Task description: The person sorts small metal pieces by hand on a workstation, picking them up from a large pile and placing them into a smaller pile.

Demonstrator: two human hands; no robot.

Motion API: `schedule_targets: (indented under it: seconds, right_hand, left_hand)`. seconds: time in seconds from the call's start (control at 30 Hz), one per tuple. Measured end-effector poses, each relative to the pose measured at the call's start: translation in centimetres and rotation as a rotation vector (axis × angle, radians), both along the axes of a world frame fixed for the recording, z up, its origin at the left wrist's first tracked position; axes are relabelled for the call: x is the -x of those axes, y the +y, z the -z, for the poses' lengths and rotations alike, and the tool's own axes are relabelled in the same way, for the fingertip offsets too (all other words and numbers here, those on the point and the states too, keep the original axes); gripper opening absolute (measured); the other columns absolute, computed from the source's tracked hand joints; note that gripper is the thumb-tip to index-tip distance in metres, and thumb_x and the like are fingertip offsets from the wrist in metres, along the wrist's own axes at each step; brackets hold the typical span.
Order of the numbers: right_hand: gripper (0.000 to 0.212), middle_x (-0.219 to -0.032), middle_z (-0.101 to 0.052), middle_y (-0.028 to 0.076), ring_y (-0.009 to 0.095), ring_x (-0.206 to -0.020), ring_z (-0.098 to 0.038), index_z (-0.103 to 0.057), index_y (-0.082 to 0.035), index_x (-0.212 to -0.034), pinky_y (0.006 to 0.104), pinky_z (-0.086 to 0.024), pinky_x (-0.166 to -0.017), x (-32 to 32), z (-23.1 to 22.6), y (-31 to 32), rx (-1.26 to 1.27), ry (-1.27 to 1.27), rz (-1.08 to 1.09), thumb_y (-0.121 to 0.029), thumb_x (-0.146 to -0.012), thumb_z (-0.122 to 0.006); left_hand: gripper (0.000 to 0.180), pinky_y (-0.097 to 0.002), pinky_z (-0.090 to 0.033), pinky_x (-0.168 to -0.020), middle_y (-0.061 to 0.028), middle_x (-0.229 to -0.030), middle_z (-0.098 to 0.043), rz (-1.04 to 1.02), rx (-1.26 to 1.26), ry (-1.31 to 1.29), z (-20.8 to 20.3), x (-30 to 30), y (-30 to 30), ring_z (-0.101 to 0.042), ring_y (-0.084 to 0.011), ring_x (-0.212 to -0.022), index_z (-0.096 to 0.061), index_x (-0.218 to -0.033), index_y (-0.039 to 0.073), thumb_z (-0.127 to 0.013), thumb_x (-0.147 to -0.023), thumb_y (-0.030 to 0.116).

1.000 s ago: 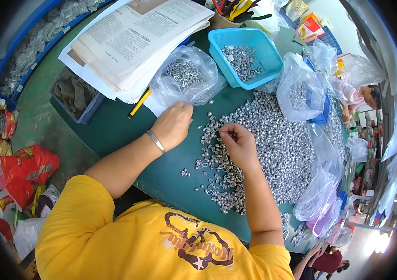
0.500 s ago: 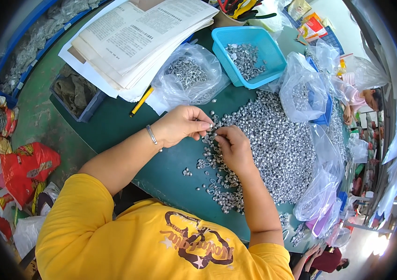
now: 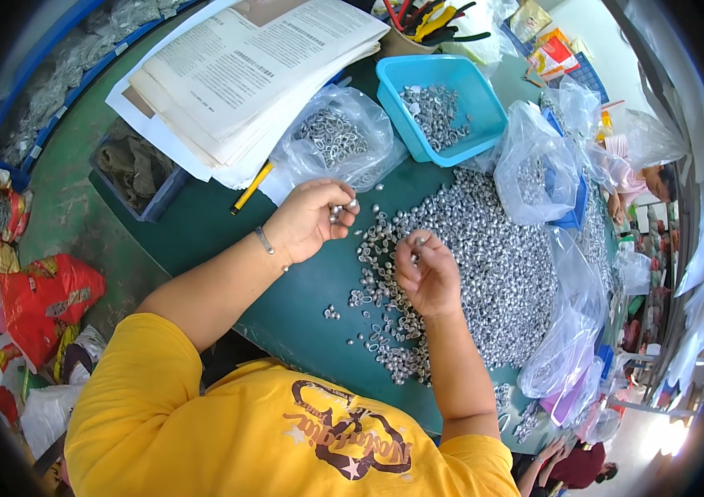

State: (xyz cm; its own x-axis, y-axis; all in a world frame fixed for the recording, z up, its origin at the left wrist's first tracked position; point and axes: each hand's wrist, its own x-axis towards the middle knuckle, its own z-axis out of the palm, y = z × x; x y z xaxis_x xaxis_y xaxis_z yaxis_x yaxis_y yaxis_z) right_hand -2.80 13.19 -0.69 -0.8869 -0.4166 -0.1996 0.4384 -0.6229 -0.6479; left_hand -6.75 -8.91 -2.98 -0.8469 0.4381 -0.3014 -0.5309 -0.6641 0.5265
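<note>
Several small rounded silver metal pieces (image 3: 336, 215) lie in my left hand (image 3: 306, 224), whose fingers are curled round them. That hand hovers over the green tabletop, just left of the large heap of silver metal pieces (image 3: 492, 265). Above the heap's left side is my right hand (image 3: 433, 282), palm turned up. Its thumb and fingers close on a small silver metal piece (image 3: 419, 241). Flat oval rings (image 3: 375, 338) and rounded pieces are mixed along the heap's left edge. My two hands are apart.
Behind my left hand are a plastic bag of silver oval rings (image 3: 331, 137), a yellow pen-like stick (image 3: 251, 189) and a paper stack (image 3: 228, 99). A turquoise basket (image 3: 443, 69) stands beyond the heap. Clear bags (image 3: 563, 340) line its right side. Other people (image 3: 631, 170) sit at right.
My hands have drawn apart, the left one slightly back to the left, the right one to the right. Both have turned, so the silver pieces in them now show.
</note>
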Motion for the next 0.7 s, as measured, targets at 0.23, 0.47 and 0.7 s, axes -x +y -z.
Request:
schedule_targets:
  seconds: [0.23,0.47,0.7]
  right_hand:
    - [0.013,-0.075,-0.062,0.012,0.025,-0.064,-0.060,-0.062,-0.002,-0.083,0.0339,-0.046,-0.053,4.7,-0.2,-3.5,-1.745,0.770,0.061,-0.015,-0.080,-0.063]
    - [0.012,-0.070,-0.058,0.009,0.022,-0.059,-0.056,-0.065,-0.004,-0.086,0.0314,-0.044,-0.054,4.3,0.0,-3.2,-1.493,0.901,0.071,-0.007,-0.074,-0.068]
    - [0.017,-0.067,-0.048,-0.003,0.007,-0.055,-0.039,-0.064,-0.001,-0.093,0.0211,-0.031,-0.049,4.1,0.6,-1.2,-0.950,0.695,0.068,0.003,-0.076,-0.065]
  left_hand:
    - [0.011,-0.0228,-0.034,-0.046,-0.0020,-0.069,-0.052,-0.068,0.020,-0.049,-0.5,0.4,0.1,-0.046,-0.0089,-0.057,-0.054,-0.073,0.006,-0.057,-0.081,0.014]
    - [0.008,-0.0223,-0.033,-0.048,-0.0026,-0.073,-0.053,-0.066,0.019,-0.052,-0.3,0.3,0.0,-0.045,-0.0098,-0.059,-0.055,-0.077,0.008,-0.057,-0.082,0.013]
    - [0.008,-0.0224,-0.033,-0.049,-0.0024,-0.073,-0.055,-0.067,-0.028,-0.095,-0.6,0.1,-0.2,-0.046,-0.0094,-0.058,-0.056,-0.076,0.009,-0.058,-0.082,0.014]
